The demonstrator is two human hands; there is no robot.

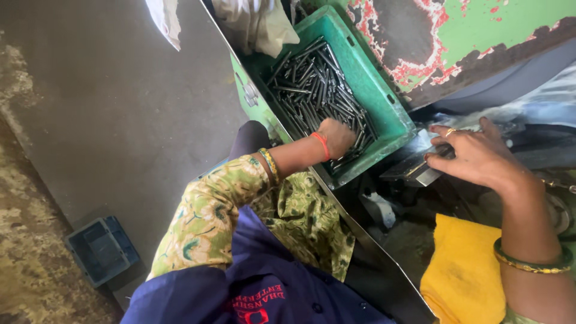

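Down among the rods:
Metal rods (312, 84): a loose heap of thin dark rods lying every which way inside the green plastic crate (384, 102), filling most of its floor.
Left hand (337, 137): sunk into the near end of the rod heap, fingers curled under and buried among the rods; whether any rod is pinched cannot be told. A red thread circles the wrist, with a bangle further up the forearm.
Crate: tilted, resting against a slanted metal sheet edge (360, 231) at its near side.
Right hand (474, 155): to the right of the crate, fingers spread and laid flat on a grey metal block (414, 169) that sits just beside the crate's near right corner. A ring shows on one finger.
Yellow cloth (462, 270): below the right hand, well apart from the crate.
Green painted panel (456, 42): beyond the crate, paint flaking to red and rust.
Blue tray (102, 249): on the concrete floor, far left of the crate.
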